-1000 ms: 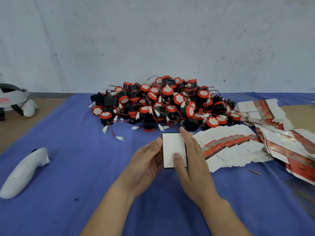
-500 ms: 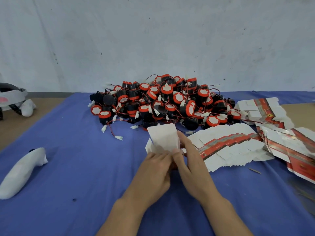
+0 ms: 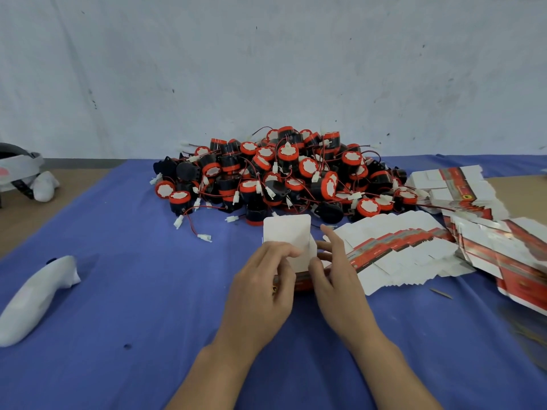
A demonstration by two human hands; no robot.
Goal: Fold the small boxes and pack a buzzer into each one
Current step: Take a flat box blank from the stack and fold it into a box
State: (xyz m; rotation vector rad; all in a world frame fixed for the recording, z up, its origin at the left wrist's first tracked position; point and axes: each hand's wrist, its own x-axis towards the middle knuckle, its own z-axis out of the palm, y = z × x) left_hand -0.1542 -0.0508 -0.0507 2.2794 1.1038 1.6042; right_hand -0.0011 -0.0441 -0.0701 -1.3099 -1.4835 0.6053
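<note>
A small box (image 3: 288, 232), white inside and red-orange outside, stands partly formed on the blue cloth (image 3: 133, 291) with one white flap raised. My left hand (image 3: 266, 285) grips its left side, fingers curled over the edge. My right hand (image 3: 334, 273) holds the right side, thumb against the box and fingers spread. Behind lies a big pile of black and orange buzzers (image 3: 284, 176) with red wires and white plugs.
Flat box blanks (image 3: 408, 247) are fanned out right of my hands, with more stacks (image 3: 455, 184) at the far right. A white handheld device (image 3: 35, 294) lies at the left. A headset (image 3: 20, 170) sits at the far left edge. A wall stands behind.
The flat blank that lay under both hands has been lifted and opened into a box shape. Its white flap now stands up, and both hands have closed in on its sides.
</note>
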